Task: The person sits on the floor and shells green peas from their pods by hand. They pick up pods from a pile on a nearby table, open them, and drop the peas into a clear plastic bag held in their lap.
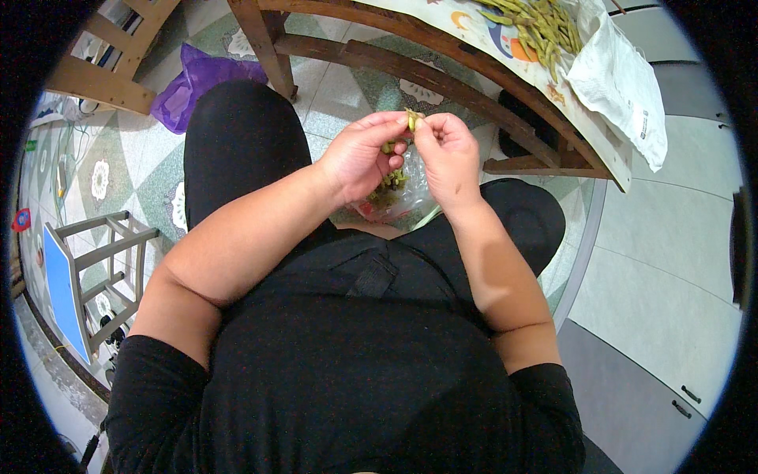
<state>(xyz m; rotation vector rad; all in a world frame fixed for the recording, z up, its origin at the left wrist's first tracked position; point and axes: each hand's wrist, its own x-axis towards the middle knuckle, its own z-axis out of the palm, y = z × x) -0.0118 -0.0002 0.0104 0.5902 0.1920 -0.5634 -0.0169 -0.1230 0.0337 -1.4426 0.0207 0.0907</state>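
My left hand (362, 154) and my right hand (447, 152) meet above my lap, both pinching one green bean pod (411, 119) between fingertips. Another bit of green pod shows under my left fingers. Below the hands, between my knees, a clear plastic bag (395, 193) holds green pod pieces. A heap of green bean pods (537, 28) lies on the table at the top right, beyond my hands.
A wooden table (442, 79) with a patterned cloth and a white cloth bag (620, 87) stands ahead. A purple plastic bag (197, 79) lies on the tiled floor at the upper left. A small blue-topped stool (87, 276) stands to my left.
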